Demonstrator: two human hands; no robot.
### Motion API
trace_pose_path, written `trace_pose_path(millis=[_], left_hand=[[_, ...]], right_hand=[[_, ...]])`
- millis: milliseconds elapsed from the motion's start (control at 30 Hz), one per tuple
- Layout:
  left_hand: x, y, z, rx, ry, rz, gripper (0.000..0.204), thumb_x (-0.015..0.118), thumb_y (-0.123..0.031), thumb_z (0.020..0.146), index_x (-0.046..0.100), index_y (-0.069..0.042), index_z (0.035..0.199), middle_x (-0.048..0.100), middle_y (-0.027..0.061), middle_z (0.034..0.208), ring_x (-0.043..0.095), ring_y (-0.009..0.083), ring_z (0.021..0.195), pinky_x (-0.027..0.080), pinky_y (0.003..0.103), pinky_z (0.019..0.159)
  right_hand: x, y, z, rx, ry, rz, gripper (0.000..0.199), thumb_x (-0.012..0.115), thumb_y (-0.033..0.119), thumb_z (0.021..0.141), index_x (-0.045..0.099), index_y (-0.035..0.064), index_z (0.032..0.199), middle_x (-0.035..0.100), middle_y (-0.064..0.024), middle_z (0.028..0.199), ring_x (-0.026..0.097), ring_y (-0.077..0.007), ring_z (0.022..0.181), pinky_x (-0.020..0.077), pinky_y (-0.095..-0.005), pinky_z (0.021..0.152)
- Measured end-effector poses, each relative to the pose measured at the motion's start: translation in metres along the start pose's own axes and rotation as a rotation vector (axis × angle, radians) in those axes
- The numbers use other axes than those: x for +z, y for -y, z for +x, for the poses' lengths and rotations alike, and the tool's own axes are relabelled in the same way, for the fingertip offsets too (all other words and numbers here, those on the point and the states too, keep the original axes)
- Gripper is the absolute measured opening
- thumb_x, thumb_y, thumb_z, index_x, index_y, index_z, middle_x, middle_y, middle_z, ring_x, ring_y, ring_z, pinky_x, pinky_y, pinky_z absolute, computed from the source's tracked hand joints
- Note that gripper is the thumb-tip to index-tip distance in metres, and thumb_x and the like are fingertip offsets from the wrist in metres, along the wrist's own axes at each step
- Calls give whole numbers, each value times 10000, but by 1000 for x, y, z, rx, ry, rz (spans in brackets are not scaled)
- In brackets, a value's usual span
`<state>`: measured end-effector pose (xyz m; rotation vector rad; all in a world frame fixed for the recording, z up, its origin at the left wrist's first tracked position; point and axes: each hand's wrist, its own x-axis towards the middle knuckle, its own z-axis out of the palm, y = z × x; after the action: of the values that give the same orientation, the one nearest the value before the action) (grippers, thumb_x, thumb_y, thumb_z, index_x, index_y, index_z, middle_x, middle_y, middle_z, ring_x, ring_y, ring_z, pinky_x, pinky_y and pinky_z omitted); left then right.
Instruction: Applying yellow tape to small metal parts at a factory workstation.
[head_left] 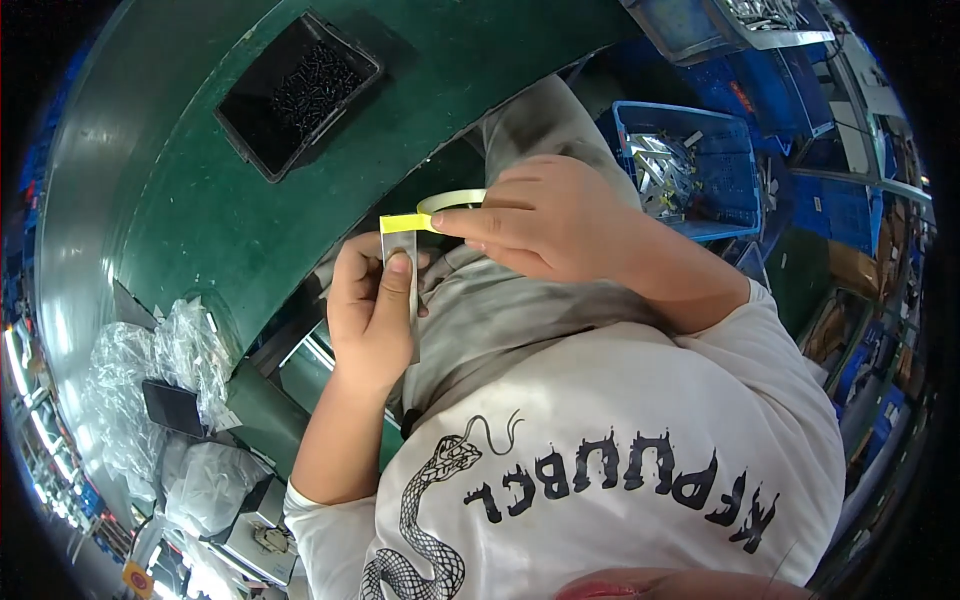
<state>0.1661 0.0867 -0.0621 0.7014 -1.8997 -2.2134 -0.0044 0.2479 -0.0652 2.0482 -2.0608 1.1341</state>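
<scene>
The likeliest trouble is a crooked lay: the yellow tape (401,224) sits across the top end of the flat metal strip (400,243), just left of the middle of the frame, and a small twist of either hand could skew it or leave a wrinkle. Too hard a pull toward the right of the frame might peel the tape off that end, since only a short length appears to lie on the metal. The strip itself could tilt or slip – the left hand (366,318) grips it partway down, so a sideways tug at the top would act like a lever. Both hands are off the green workbench (440,55), above the lap, so nothing firm seems to back the strip if the grip loosens.

The left hand is closed, its thumb pressed along the strip's near face and the fingers curled behind; how firmly they press, I cannot tell. The right hand (555,215) is mostly closed as well, pinching the tape roll (452,197) near the centre – the index finger reaches left, its tip at the tape where it leaves the roll. The thumb's exact place and the roll's far side are hidden by that hand.
</scene>
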Motion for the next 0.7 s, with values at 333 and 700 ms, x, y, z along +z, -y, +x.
trace_pose_path(millis=[333,700], left_hand=[[0,5,3,123,-51,118,106,490,-83,1015,511,-12,1091,623,33,900,494,44,645,429,196,554],[1,-2,0,75,-50,31,145,554,-38,978,517,1,1112,629,40,865,525,43,655,439,196,556]], right_hand=[[-11,9,7,-30,21,-89,427,709,153,810,639,116,1230,518,11,643,493,-186,553,386,-316,519],[-6,6,5,-3,31,-69,434,703,145,826,625,122,1252,547,11,671,524,-182,568,400,-313,527]])
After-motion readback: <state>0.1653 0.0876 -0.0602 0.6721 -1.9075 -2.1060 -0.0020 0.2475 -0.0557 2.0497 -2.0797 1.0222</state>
